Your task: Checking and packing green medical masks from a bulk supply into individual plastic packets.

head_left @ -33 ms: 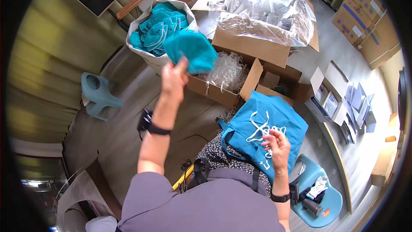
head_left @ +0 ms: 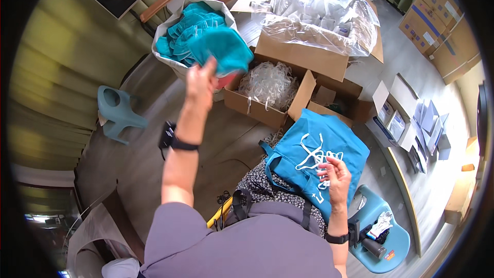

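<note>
My left hand [head_left: 201, 85] is closed on the lower edge of a teal cloth piece [head_left: 222, 50], flat and slightly blurred by motion. The cloth is held in front of a white sack [head_left: 229, 15] heaped with similar teal cloth pieces [head_left: 177, 38]. Across my lap lies a blue cloth bag [head_left: 329, 128] with a strap loop at its left side. A tangle of white cords [head_left: 309, 157] rests on the bag. Just above these cords, my right hand [head_left: 338, 180] is raised with loosely bent fingers apart, and nothing shows in its grip.
Ahead stands a carton [head_left: 257, 110] of tangled clear-white cords, beside another open carton [head_left: 342, 90]. Behind is a large box [head_left: 303, 54] of plastic-wrapped items. A blue stool [head_left: 116, 108] stands left; a blue chair [head_left: 396, 242] holding a dark cylinder [head_left: 374, 248] is at my right.
My left hand has shifted a little to the left, carrying the teal cloth piece with it over the sack's front edge. My right hand has barely moved.
</note>
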Demonstrator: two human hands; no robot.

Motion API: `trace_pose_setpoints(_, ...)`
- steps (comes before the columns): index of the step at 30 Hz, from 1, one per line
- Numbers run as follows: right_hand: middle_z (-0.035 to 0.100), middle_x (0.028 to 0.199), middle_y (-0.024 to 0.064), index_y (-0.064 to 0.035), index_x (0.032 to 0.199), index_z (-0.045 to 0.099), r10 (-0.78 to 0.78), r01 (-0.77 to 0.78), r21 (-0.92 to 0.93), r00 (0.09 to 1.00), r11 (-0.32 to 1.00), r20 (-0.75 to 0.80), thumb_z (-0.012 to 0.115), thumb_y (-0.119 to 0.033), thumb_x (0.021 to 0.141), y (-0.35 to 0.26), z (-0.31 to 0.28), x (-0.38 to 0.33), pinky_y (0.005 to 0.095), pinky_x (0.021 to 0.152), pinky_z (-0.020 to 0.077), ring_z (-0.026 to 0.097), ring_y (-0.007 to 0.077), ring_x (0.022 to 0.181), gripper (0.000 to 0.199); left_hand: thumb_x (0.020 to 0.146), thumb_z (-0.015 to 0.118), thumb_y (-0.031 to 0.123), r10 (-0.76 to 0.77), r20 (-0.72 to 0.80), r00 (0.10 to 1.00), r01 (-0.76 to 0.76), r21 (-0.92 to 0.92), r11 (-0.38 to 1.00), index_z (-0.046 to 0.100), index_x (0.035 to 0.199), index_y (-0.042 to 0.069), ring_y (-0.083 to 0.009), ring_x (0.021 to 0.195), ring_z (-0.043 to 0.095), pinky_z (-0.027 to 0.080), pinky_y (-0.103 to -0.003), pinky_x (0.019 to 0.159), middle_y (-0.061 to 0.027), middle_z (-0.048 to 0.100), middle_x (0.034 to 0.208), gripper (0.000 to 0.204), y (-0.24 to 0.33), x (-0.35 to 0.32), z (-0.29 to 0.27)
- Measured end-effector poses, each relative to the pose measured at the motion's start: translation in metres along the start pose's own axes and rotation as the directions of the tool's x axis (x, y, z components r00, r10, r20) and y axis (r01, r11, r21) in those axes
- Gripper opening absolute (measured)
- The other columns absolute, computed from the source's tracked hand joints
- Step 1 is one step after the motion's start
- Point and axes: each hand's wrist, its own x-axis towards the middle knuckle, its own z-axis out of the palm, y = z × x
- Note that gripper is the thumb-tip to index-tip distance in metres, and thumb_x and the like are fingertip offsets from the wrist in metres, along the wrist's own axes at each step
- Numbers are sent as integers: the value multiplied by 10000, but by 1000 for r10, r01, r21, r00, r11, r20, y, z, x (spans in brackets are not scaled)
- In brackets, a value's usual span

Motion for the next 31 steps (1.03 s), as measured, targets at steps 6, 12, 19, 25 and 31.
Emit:
trace_pose_setpoints(6, 683, 973, 98, 21, 1208, 574, -103, 51, -190, 954, 981, -280, 602, -130, 975, 17, -66, -7, 223, 572, 505, 655, 126, 713, 279, 894, 750, 275, -15, -128, 992, 15, 0, 1000, 527, 1192, -6, -179, 835, 653, 547, -297, 718, -72, 607, 1033, 466, 24, 106, -40)
trace_pose_setpoints(12, 542, 1257, 161, -48, 1441, 412, -127, -137, -729, 947, 671, -294, 899, -221, 650, 12, -69, -28, 319, 791, 528, 622, 176, 862, 945, 803, 781, 59, -141, 701, 699, -228, 405, 885, 494, 1355, 63, -168, 1014, 613, 540, -296, 810, -92, 578, 1275, 622, -77, -65, 73)
trace_pose_setpoints(19, 559, 1183, 130, 8, 1402, 404, -16, -3, -239, 997, 971, -78, 703, -4, 802, 82, -32, -8, 251, 749, 522, 602, 144, 820, 670, 598, 930, 213, -211, 928, 308, -513, 348, 785, 271, 1514, 75, -343, 1209, 511, 446, -412, 1036, -209, 420, 1391, 1137, -190, -193, 124)
trace_pose_setpoints(25, 674, 1142, 81, -4, 1203, 628, -137, 218, -436, 968, 873, 209, 500, 102, 883, 38, -20, -28, 300, 917, 501, 637, 186, 1058, 360, 816, 783, 120, -378, 897, 228, -329, 436, 838, 580, 1087, 37, -180, 861, 570, 480, -355, 735, -86, 557, 875, 349, -224, -224, 110)
trace_pose_setpoints(31, 667, 1188, 149, -84, 1246, 657, -50, 17, -221, 988, 975, -145, 525, 60, 924, 29, -52, -41, 317, 925, 524, 675, 241, 1060, 377, 964, 664, 219, -544, 733, 409, 156, 531, 833, 678, 991, 68, -49, 780, 538, 477, -265, 654, -10, 663, 832, 154, -177, -191, 104)
